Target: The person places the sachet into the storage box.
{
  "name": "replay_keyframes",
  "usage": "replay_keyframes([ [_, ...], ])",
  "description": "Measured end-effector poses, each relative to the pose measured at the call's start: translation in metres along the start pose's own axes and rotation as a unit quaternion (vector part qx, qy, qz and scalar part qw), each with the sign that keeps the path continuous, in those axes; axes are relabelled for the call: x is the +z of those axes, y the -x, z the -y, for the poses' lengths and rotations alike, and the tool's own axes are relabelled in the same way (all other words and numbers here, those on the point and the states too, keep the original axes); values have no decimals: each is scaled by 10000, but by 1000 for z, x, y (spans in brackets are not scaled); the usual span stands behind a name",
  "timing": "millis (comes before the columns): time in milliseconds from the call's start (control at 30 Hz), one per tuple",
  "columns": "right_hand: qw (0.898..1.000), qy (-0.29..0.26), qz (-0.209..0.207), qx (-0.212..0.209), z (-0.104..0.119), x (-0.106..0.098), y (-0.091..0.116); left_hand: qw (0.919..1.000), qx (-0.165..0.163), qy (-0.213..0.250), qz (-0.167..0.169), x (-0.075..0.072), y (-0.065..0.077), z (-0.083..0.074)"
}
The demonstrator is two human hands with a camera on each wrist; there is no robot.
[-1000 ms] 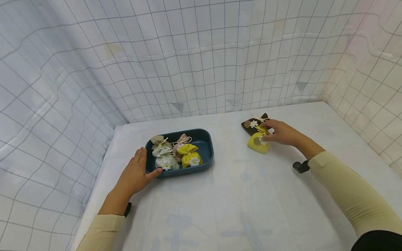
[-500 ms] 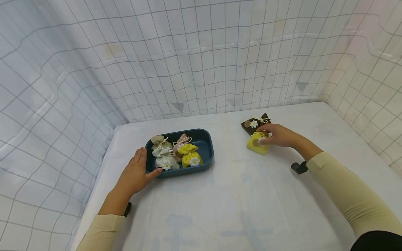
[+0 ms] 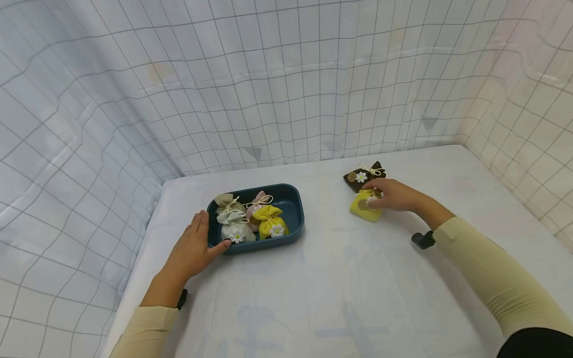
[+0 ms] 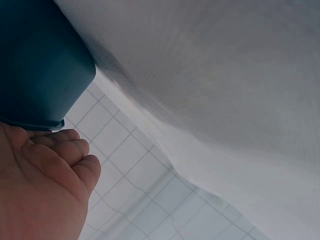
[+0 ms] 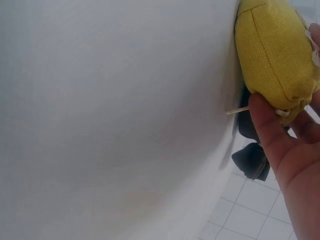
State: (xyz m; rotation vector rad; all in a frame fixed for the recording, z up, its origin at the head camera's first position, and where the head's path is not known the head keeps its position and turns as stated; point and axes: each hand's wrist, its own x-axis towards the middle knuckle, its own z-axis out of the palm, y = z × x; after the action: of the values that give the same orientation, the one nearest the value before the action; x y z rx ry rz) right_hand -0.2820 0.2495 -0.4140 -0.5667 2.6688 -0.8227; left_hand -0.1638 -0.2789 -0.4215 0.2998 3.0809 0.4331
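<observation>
My right hand (image 3: 396, 195) pinches a yellow drawstring pouch (image 3: 366, 210) by its gathered neck. In the right wrist view, fingers close around the neck of this yellow pouch (image 5: 272, 50). Just behind it lies a dark brown pouch (image 3: 353, 185) with a white flower and a cream cord. On the left, my left hand (image 3: 190, 248) rests against the corner of a dark blue tray (image 3: 295, 214), its thumb on the front rim and its fingers along the left side. Inside sit a tan pouch (image 3: 224, 200), a white pouch (image 3: 235, 229), a pink pouch (image 3: 252, 219) and another yellow pouch (image 3: 270, 227).
A white cloth (image 3: 322, 278) covers the table. Grid-patterned white curtains (image 3: 313, 84) enclose the back and both sides. A black rounded object (image 3: 534, 343) shows at the lower right corner.
My right hand has shifted slightly left and towards me with the yellow pouch, uncovering more of the brown one. The left hand and the tray have stayed put.
</observation>
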Motion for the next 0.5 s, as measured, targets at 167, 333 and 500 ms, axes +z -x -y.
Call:
replay_keyframes([
  [167, 9999, 47, -80, -128, -1, 1, 0, 10000, 31, 27, 12, 0, -1, 1],
  [333, 9997, 103, -121, -186, 0, 0, -1, 10000, 54, 0, 26, -1, -1, 0],
  [500, 9997, 50, -148, -186, 0, 0, -2, 10000, 20, -10, 53, 0, -1, 0],
])
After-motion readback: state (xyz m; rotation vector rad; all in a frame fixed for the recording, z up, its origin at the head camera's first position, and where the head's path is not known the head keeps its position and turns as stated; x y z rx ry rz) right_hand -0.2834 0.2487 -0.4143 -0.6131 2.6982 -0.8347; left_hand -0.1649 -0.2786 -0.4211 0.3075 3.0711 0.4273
